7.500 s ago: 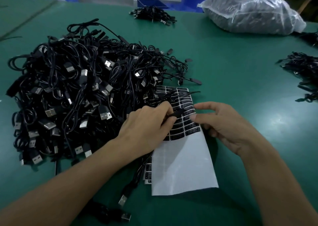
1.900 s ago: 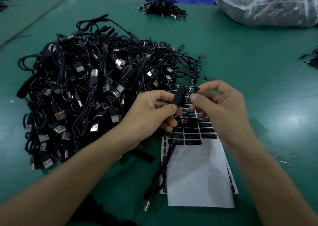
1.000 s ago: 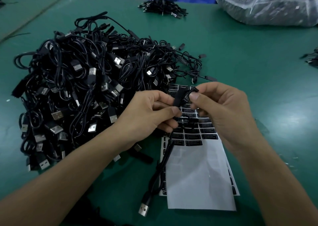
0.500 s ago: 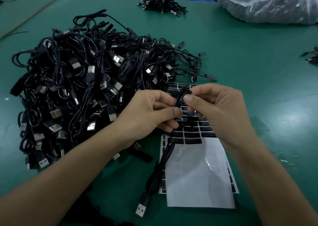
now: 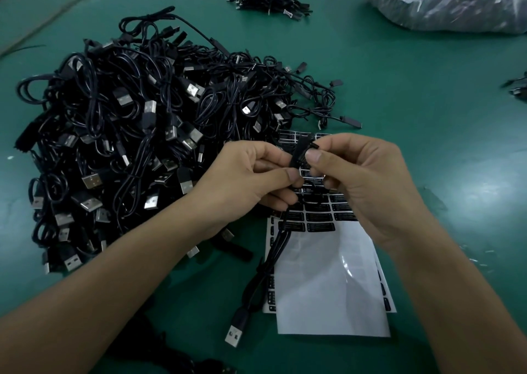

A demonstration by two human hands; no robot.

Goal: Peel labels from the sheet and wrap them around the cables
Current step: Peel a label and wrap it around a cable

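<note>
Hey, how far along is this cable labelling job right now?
Done: the lower part of the white label sheet is bare backing, so many labels are peeled. In hand: the left hand pinches one black USB cable while the right hand pinches a black label onto it. Left: rows of black labels on the sheet and the large heap of black cables beside it.

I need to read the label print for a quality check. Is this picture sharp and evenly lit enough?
Head view: no; the print on the label sheet is too small and soft to read, a glare streak crosses its blank lower part, the table has a pale sheen at right, and wide-angle distortion bends the edges.
</note>
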